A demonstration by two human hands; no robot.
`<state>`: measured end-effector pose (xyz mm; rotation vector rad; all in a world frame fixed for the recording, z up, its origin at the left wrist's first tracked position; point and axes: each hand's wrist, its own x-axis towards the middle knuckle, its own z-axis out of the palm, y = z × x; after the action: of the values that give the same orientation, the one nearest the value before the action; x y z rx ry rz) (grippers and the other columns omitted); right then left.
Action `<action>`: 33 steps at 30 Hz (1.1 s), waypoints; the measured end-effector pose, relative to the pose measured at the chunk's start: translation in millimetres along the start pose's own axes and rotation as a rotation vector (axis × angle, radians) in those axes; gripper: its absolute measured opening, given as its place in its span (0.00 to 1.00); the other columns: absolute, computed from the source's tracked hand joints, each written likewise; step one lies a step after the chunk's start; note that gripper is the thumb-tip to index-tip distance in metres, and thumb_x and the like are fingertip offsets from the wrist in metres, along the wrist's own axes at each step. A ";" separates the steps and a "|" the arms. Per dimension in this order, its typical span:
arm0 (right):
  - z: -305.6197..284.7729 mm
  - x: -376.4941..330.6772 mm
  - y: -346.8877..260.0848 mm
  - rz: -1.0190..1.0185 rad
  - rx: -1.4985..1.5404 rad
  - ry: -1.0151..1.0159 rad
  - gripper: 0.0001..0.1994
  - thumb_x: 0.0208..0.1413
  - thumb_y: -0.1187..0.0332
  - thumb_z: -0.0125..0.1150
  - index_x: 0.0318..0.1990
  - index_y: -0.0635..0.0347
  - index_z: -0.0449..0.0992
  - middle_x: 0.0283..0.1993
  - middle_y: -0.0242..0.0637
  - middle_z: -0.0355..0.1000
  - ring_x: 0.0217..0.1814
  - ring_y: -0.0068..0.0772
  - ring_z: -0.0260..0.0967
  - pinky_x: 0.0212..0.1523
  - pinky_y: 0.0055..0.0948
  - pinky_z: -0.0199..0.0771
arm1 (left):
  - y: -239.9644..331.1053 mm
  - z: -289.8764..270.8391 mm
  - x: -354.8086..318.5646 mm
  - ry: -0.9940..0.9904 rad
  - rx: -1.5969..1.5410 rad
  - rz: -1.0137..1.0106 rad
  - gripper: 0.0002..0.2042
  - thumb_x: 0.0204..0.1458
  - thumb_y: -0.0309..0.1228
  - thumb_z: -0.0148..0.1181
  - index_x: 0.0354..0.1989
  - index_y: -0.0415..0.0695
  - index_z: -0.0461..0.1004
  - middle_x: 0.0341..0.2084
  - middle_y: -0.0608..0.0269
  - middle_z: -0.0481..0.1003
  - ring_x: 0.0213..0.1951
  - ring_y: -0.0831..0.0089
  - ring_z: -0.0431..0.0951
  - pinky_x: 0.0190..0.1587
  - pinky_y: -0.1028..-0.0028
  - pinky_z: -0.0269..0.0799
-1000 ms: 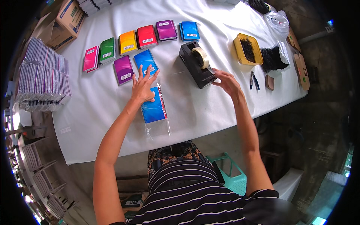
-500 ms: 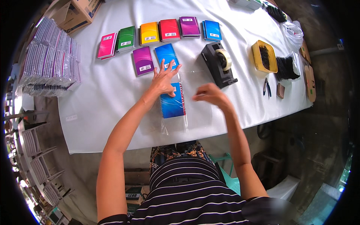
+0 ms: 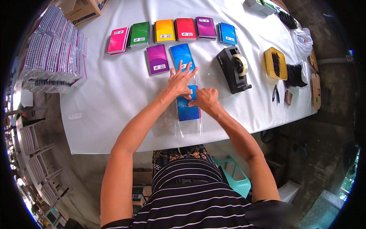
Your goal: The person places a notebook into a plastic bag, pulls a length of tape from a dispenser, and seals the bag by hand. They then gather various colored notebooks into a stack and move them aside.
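A blue spiral notebook [image 3: 188,112] lies on clear plastic film [image 3: 183,131] near the table's front edge. Over its upper end is my left hand [image 3: 179,83], fingers spread and thumb on the cover. Those fingertips reach the lower part of a second blue notebook [image 3: 182,54]. My right hand [image 3: 207,100] is at the notebook's right edge, its fingers curled in a pinch on the film and its thumb over the cover. The pinched edge itself is mostly hidden. Left of the second blue notebook lies a purple notebook [image 3: 157,58].
Small stacks of coloured notebooks, among them a green one [image 3: 139,33], line the back. A black tape dispenser [image 3: 232,70] stands to the right, then a yellow tray [image 3: 270,63] and pliers [image 3: 276,94]. Wrapped notebooks [image 3: 53,53] are piled at the left.
My right hand has moved left from beside the notebook onto its right edge. My left hand stays spread over the notebook's top. The whole view has shifted slightly.
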<state>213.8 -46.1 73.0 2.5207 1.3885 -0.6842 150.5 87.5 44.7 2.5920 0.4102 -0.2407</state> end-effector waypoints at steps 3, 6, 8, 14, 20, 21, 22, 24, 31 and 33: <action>-9.9 -6.3 16.0 0.059 0.152 -0.166 0.31 0.36 0.40 0.72 0.34 0.62 0.80 0.31 0.45 0.77 0.34 0.44 0.77 0.35 0.39 0.74 | 1.7 -11.9 -22.8 0.137 0.043 0.035 0.57 0.30 0.46 0.75 0.72 0.61 0.43 0.71 0.57 0.42 0.71 0.46 0.35 0.66 0.37 0.40; 53.7 -4.3 40.0 0.022 0.513 0.181 0.34 0.39 0.41 0.72 0.45 0.63 0.78 0.40 0.52 0.75 0.38 0.43 0.74 0.37 0.38 0.73 | -21.9 29.5 -59.8 0.701 -0.338 -0.230 0.39 0.50 0.53 0.60 0.68 0.49 0.55 0.71 0.51 0.42 0.71 0.45 0.35 0.66 0.40 0.37; 57.4 -4.3 38.7 -0.017 0.730 0.066 0.37 0.41 0.43 0.71 0.52 0.63 0.73 0.45 0.53 0.72 0.44 0.44 0.72 0.42 0.38 0.72 | -19.7 52.0 -83.7 0.332 -0.211 -0.320 0.33 0.57 0.54 0.49 0.65 0.44 0.60 0.69 0.44 0.43 0.71 0.46 0.35 0.66 0.40 0.37; 68.1 -30.0 31.8 -0.202 1.283 0.110 0.42 0.47 0.59 0.72 0.66 0.59 0.54 0.58 0.49 0.64 0.62 0.43 0.59 0.56 0.40 0.69 | -6.1 69.0 -114.9 0.263 -0.406 -0.250 0.30 0.61 0.49 0.46 0.63 0.38 0.63 0.67 0.41 0.51 0.69 0.51 0.48 0.66 0.49 0.47; 62.9 -65.8 29.1 -0.342 1.378 0.252 0.46 0.44 0.74 0.72 0.69 0.54 0.47 0.62 0.39 0.60 0.65 0.35 0.57 0.62 0.38 0.64 | 25.7 68.8 -155.3 0.411 -1.335 -0.039 0.41 0.48 0.23 0.66 0.69 0.39 0.49 0.63 0.51 0.63 0.62 0.67 0.64 0.63 0.70 0.60; 69.0 -62.0 31.1 -0.315 1.437 0.232 0.46 0.43 0.76 0.72 0.68 0.55 0.49 0.62 0.38 0.61 0.65 0.35 0.57 0.62 0.37 0.64 | 24.0 65.1 -155.5 0.366 -1.222 0.001 0.42 0.46 0.20 0.66 0.69 0.39 0.50 0.64 0.51 0.61 0.63 0.67 0.63 0.65 0.71 0.57; 75.0 -58.4 33.4 -0.324 1.418 0.257 0.46 0.41 0.77 0.73 0.68 0.55 0.51 0.63 0.39 0.60 0.66 0.36 0.57 0.63 0.37 0.63 | 20.6 71.8 -149.0 0.380 -1.212 -0.008 0.42 0.45 0.20 0.67 0.69 0.39 0.50 0.65 0.52 0.60 0.63 0.67 0.62 0.65 0.70 0.57; 82.1 -48.6 32.1 -0.385 1.299 0.339 0.47 0.36 0.79 0.74 0.67 0.54 0.54 0.64 0.41 0.60 0.68 0.40 0.56 0.66 0.37 0.60 | 12.1 88.8 -135.1 0.422 -1.193 -0.030 0.42 0.44 0.19 0.67 0.69 0.40 0.51 0.66 0.52 0.58 0.63 0.67 0.62 0.65 0.70 0.57; 64.8 -75.0 49.3 -0.533 1.429 0.637 0.39 0.36 0.74 0.75 0.61 0.52 0.64 0.66 0.44 0.59 0.70 0.43 0.54 0.68 0.43 0.55 | 30.9 90.9 -158.6 0.793 -1.149 0.013 0.32 0.41 0.21 0.70 0.59 0.43 0.68 0.68 0.55 0.54 0.70 0.61 0.49 0.67 0.62 0.53; 64.9 -78.3 50.5 -0.546 1.279 0.619 0.33 0.35 0.71 0.76 0.55 0.52 0.70 0.66 0.44 0.58 0.71 0.45 0.52 0.68 0.46 0.55 | 27.9 89.0 -166.5 0.759 -0.991 0.050 0.27 0.39 0.23 0.72 0.53 0.50 0.76 0.68 0.59 0.54 0.71 0.57 0.43 0.68 0.58 0.53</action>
<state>200.4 -156.6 50.4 3.4841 2.4895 -1.2558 -4.9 -20.9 21.4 1.6064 0.5343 0.7955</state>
